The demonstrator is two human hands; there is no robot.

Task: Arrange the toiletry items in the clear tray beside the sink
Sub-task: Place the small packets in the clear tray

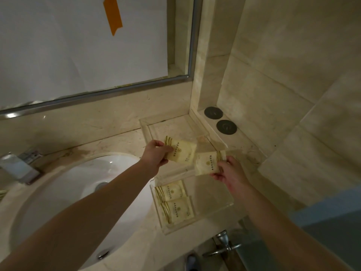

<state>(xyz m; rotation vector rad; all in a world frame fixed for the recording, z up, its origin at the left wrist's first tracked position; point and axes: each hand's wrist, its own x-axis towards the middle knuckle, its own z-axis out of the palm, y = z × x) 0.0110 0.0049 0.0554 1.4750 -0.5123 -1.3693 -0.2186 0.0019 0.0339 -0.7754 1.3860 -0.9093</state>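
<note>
Beige marble tabletop (121, 141) with matching wall tiles surrounds a white oval sink (64, 184); a metal-framed mirror (78, 55) hangs above. Beside the sink sits a clear tray (213, 208), glossy acrylic with thick transparent walls. Left hand (156, 155) is closed in a pinch on a flat cream sachet (183, 151), fingers pressed on its striped edge, holding it above the tray's far section. Right hand (230, 173) is likewise pinched on a second cream sachet (209, 163), thumb and fingers clamped at its striped end, over the tray's middle. Two more sachets (173, 202) lie flat in the tray's near section, one overlapping the other. All packets are rectangular, soft, matte, printed with green-gold stripes. Two dark round discs (219, 119) rest on the ledge behind.
</note>
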